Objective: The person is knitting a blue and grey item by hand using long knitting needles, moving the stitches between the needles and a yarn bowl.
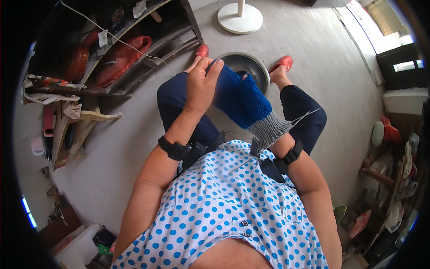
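Note:
A blue knitted piece (245, 97) with a grey ribbed cuff (270, 129) covers my right hand (244, 77) like a mitten. Only a fingertip shows through an opening in the blue part, and the other fingers are hidden. My left hand (203, 82) pinches the far left edge of the blue knitting between thumb and fingers. Thin metal knitting needles (304, 117) stick out from the grey cuff at my right wrist, and another needle (243, 164) slants over my polka-dot top. Beneath the knitting, a metal basin (265, 74) sits on the floor between my feet.
A dark wooden shelf unit (193, 23) stands at upper left, holding a red plastic bag (124, 57). A pale cord (134, 52) hangs across it. Beyond the basin is a white round stand base (240, 20). Cluttered shelving (398, 181) lines the right side.

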`<action>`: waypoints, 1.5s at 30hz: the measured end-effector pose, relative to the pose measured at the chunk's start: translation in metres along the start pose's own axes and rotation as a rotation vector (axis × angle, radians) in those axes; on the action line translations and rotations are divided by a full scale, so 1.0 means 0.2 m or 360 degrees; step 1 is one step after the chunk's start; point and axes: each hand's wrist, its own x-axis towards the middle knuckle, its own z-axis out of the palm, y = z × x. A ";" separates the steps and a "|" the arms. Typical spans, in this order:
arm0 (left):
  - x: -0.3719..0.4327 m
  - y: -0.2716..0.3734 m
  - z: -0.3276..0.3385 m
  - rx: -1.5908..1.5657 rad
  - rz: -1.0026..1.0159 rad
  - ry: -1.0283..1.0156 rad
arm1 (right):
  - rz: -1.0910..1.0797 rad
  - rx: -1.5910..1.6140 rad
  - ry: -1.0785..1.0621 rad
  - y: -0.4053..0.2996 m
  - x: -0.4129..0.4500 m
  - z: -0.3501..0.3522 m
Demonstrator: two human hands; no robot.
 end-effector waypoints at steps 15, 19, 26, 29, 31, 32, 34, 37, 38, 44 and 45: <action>-0.02 -0.02 -0.19 -0.0131 -0.0039 0.0253 | 0.0152 -0.0128 0.0420 0.05 0.03 0.14; -0.05 0.00 -0.25 -0.0186 -0.0149 0.0323 | 0.0161 -0.0378 0.0500 -0.02 -0.14 0.06; -0.15 -0.07 -0.37 -0.0270 -0.0334 0.0409 | 0.0276 -0.0445 0.0520 -0.01 -0.18 0.02; -0.18 -0.09 -0.40 -0.0285 -0.0340 0.0497 | 0.0325 -0.0423 0.0525 -0.01 -0.15 0.04; -0.21 -0.12 -0.43 -0.0230 -0.0386 0.0542 | 0.0374 -0.0421 0.0463 0.00 -0.14 0.01; -0.24 -0.09 -0.45 -0.0157 -0.0466 0.0549 | 0.0417 -0.0417 0.0407 0.00 -0.11 -0.02; -0.28 -0.14 -0.48 -0.0311 -0.0519 0.0624 | 0.0494 -0.0391 0.0307 0.03 -0.09 -0.08; -0.33 -0.25 -0.52 -0.0265 -0.0516 0.0684 | 0.0545 -0.0369 0.0144 0.05 -0.09 -0.15; -0.36 -0.26 -0.51 -0.0266 -0.0574 0.0720 | 0.0548 -0.0355 0.0122 0.07 -0.09 -0.17; -0.39 -0.40 -0.67 -0.0248 -0.0643 0.0964 | 0.0623 -0.0417 0.0251 0.06 -0.12 -0.15; -0.38 -0.38 -0.70 -0.0310 -0.0685 0.1051 | 0.0686 -0.0484 0.0260 0.04 -0.12 -0.15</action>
